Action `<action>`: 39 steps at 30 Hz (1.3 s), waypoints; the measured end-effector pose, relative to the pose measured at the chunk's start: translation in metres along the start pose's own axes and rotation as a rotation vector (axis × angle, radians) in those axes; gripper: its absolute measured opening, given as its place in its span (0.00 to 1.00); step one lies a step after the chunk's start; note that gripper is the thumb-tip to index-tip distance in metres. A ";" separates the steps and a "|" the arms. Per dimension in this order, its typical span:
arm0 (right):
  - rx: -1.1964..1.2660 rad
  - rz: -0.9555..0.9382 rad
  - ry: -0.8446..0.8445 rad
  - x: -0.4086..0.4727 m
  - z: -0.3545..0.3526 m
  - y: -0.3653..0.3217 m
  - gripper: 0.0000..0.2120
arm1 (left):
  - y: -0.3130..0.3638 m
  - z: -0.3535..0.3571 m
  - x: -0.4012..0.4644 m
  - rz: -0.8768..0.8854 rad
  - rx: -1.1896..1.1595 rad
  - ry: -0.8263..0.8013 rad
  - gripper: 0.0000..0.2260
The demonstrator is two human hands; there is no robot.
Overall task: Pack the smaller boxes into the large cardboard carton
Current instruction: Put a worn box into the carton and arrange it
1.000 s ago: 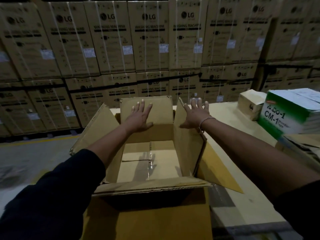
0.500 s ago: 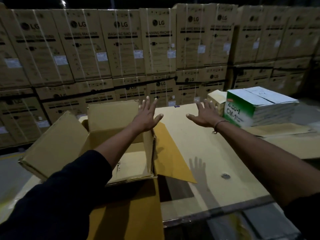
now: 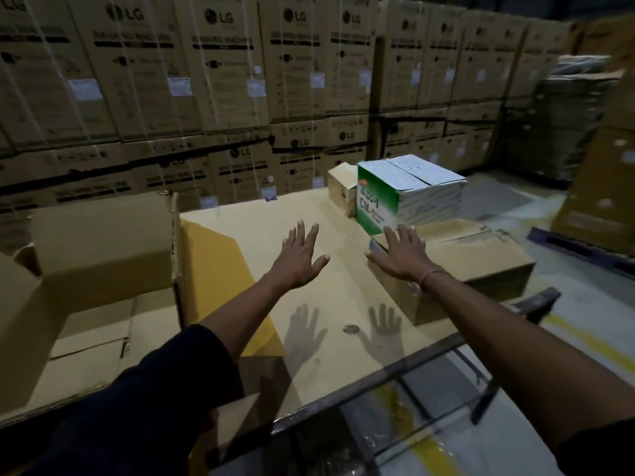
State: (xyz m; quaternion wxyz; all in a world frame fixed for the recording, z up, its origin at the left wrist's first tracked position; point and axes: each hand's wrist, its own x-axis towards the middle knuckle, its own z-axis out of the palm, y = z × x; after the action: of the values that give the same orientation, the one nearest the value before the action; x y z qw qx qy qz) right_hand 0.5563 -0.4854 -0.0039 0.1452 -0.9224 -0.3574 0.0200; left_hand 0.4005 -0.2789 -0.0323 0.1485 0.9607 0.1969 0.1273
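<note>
The carton point(image 3: 86, 297) stands open at the table's point(image 3: 309, 338) left end, flaps spread, nothing visible inside; the brown box point(image 3: 481, 266) lies at the right end, with the green-white box point(image 3: 409, 194) behind it and a small box point(image 3: 340, 190) further left; right hand point(image 3: 400, 255) hovers at the brown box's near corner, fingers straight and spread, contact uncertain; left hand point(image 3: 297, 257) hovers over bare table, fingers spread, gripping nothing; stacked cartons point(image 3: 223, 80) form the background.
</note>
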 end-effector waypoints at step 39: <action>0.064 0.613 0.066 0.121 0.123 0.173 0.40 | 0.087 0.219 0.332 -0.059 0.009 -0.320 0.37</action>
State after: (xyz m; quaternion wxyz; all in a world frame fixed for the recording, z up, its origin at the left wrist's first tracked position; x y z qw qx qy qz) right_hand 0.7419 -0.4958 -0.1627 0.1729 -0.9823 -0.0568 0.0441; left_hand 0.7920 -0.2683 -0.1438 0.1772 0.9632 0.1997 -0.0328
